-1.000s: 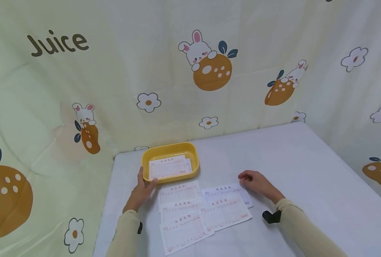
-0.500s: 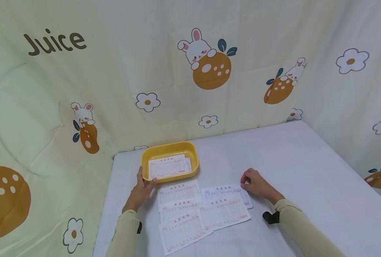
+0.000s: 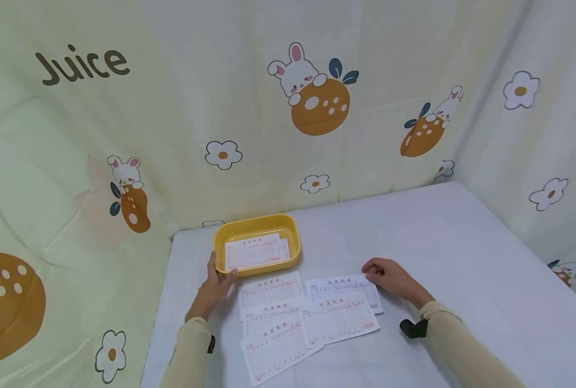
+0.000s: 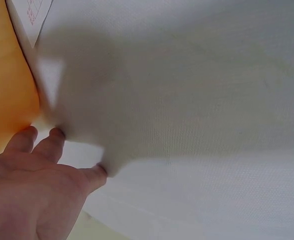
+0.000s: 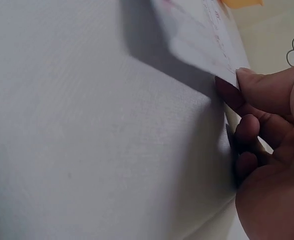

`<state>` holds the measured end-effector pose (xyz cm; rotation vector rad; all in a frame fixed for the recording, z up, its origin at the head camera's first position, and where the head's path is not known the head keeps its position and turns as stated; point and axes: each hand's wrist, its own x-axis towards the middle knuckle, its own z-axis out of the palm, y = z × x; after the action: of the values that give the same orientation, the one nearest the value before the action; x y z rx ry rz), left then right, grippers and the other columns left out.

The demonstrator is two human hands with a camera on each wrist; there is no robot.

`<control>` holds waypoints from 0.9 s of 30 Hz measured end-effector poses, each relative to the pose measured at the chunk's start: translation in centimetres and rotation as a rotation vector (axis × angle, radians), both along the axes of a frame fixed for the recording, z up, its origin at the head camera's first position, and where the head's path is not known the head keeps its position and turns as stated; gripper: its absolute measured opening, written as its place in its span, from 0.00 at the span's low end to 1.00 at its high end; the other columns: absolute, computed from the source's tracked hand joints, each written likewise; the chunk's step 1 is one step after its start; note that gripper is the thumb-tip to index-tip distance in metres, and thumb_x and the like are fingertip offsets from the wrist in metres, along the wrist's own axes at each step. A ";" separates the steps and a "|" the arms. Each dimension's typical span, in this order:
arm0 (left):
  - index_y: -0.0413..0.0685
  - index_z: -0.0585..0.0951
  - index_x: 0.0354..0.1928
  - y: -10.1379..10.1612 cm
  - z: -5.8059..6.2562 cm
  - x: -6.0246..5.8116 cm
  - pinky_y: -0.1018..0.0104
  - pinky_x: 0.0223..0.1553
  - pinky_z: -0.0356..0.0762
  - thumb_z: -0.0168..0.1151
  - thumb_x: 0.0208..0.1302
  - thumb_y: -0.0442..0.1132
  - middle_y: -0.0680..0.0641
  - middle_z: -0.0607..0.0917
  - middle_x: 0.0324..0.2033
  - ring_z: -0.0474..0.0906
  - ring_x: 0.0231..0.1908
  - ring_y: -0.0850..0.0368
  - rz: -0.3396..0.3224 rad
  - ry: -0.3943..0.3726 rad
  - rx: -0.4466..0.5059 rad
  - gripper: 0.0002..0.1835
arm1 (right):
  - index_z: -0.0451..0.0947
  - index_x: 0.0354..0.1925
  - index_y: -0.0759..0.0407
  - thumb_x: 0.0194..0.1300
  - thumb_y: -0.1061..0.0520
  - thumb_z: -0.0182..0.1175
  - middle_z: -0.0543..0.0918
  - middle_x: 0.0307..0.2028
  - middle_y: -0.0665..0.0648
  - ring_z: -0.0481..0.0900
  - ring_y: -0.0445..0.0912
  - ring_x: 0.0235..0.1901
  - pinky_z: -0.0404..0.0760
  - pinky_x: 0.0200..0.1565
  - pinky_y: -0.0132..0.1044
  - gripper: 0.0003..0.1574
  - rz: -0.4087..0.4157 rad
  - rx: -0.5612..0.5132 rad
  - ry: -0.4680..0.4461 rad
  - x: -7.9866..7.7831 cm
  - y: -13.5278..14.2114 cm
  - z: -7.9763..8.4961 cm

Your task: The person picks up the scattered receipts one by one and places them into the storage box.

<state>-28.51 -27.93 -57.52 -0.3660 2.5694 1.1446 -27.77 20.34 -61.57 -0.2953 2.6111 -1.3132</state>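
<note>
At the front left corner of a yellow tray [image 3: 268, 268], my left hand [image 3: 212, 293] rests with thumb on the front wall and fingers along the side. The left wrist view shows this hand's spread fingers beside the tray wall [image 4: 9, 75]. My right hand [image 3: 395, 280] pinches the upper right corner of a purple-printed receipt slip [image 3: 338, 287] between thumb and index finger. In the right wrist view that slip [image 5: 201, 45] is raised slightly off the table at its edge. A red-printed receipt [image 3: 338, 323] overlaps its lower part.
Inside the tray lie receipts [image 3: 251, 253], a red-printed one uppermost. Several red-printed slips [image 3: 280, 350] overlap in a column in front of the tray. A white cloth covers the table [image 3: 390, 221]. Behind stands a patterned curtain [image 3: 249, 108].
My right hand has shifted a little at the purple-printed slip's corner and now pinches it; the slip's upper edge has risen slightly. The left hand and tray hold their place.
</note>
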 end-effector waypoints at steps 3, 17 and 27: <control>0.66 0.27 0.86 0.0 0.0 -0.1 0.20 0.71 0.52 0.55 0.75 0.71 0.33 0.47 0.84 0.50 0.76 0.18 0.008 -0.010 0.001 0.58 | 0.85 0.52 0.65 0.76 0.67 0.63 0.84 0.39 0.52 0.77 0.48 0.41 0.78 0.43 0.36 0.10 0.003 0.004 -0.009 -0.1 0.2 0.0; 0.67 0.27 0.86 0.1 -0.1 -0.2 0.20 0.71 0.51 0.54 0.75 0.72 0.33 0.48 0.84 0.50 0.77 0.19 0.005 -0.019 0.001 0.57 | 0.86 0.46 0.61 0.75 0.67 0.63 0.85 0.39 0.53 0.77 0.50 0.41 0.79 0.45 0.40 0.07 -0.044 0.015 0.016 -0.3 0.8 0.0; 0.67 0.27 0.86 0.2 0.1 0.1 0.20 0.71 0.51 0.54 0.75 0.72 0.36 0.48 0.85 0.51 0.76 0.18 0.006 -0.003 0.008 0.57 | 0.86 0.47 0.63 0.76 0.67 0.61 0.86 0.41 0.55 0.77 0.50 0.39 0.78 0.40 0.36 0.08 -0.054 -0.042 0.032 -1.0 1.1 1.0</control>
<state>-28.43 -27.78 -57.46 -0.3739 2.5620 1.1551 -28.75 21.49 -60.61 -0.2562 2.6385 -1.3933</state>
